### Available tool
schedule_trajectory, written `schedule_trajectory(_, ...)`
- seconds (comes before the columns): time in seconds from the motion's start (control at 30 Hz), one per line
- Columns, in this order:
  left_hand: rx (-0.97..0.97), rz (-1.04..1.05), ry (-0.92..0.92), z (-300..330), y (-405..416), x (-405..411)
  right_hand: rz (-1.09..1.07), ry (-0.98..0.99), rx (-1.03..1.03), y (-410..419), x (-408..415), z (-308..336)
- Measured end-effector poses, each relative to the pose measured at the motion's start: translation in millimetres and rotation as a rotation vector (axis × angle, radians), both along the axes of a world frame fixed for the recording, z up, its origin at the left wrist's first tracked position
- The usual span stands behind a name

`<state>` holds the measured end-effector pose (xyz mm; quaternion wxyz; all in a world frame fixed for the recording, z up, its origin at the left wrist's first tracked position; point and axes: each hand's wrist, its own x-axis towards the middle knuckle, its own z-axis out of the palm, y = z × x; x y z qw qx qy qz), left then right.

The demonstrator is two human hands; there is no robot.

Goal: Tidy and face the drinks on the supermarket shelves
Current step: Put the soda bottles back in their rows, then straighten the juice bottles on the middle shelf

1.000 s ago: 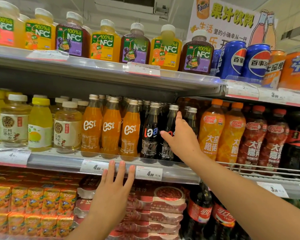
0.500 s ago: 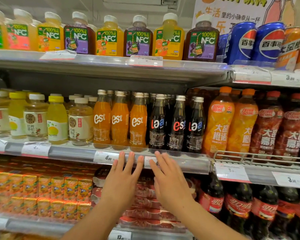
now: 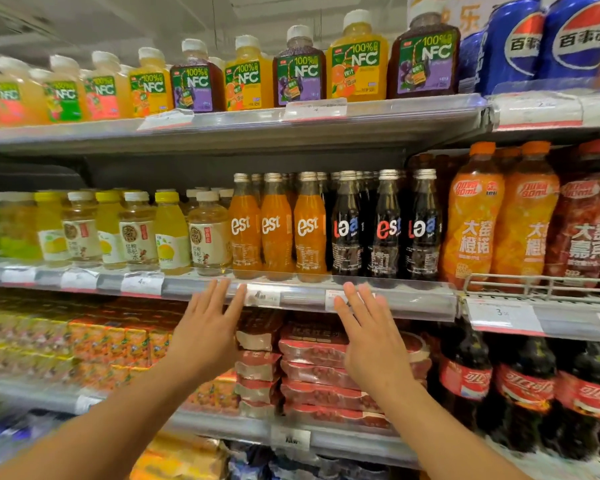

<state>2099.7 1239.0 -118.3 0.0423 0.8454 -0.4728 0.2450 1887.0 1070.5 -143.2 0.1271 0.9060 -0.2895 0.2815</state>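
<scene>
On the middle shelf [image 3: 388,299] stand three orange "est" bottles [image 3: 277,230] and, to their right, three dark cola "est" bottles [image 3: 385,230]. The middle cola bottle faces front; the two beside it have labels turned so the lettering reads mirrored. My left hand [image 3: 207,332] is raised flat below the orange bottles, fingers spread, fingertips at the shelf's price rail. My right hand [image 3: 368,337] is held the same way below the cola bottles. Neither hand holds anything.
Pale tea and yellow juice bottles [image 3: 136,230] fill the middle shelf's left. Large orange and red bottles [image 3: 520,216] stand right behind a wire rail. NFC juice bottles [image 3: 298,71] and Pepsi cans [image 3: 520,43] line the top shelf. Red packs [image 3: 326,368] and cola bottles [image 3: 523,389] sit below.
My right hand let go of a dark cola bottle and dropped below the shelf edge, then moved right, apart from the left hand. The view has shifted left and down.
</scene>
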Motion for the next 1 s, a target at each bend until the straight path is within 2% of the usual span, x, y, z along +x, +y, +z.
schedule_trajectory(0.23, -0.029, 0.073, -0.043, -10.7, 35.7, 84.4, -0.186, 0.030, -0.046, 10.6, 14.2, -4.6)
schedule_trajectory(0.33, -0.002, 0.006, -0.088, -22.2, 39.6, 111.0, -0.327, 0.066, 0.002, 22.8, 22.8, -6.1)
schedule_trajectory(0.5, 0.003, -0.155, -0.123, -22.4, 36.9, 134.2, -0.508, -0.080, 0.193, 67.4, 65.6, 13.4)
schedule_trajectory(0.73, 0.030, -0.281, -0.068, -12.1, 42.7, 146.2, -0.118, 0.002, 0.104, 127.8, 180.3, 27.8)
schedule_trajectory(1.0, 0.025, -0.339, -0.091, -10.2, 58.8, 152.3, -0.161, 0.066, 0.066, 113.9, 198.0, 4.2)
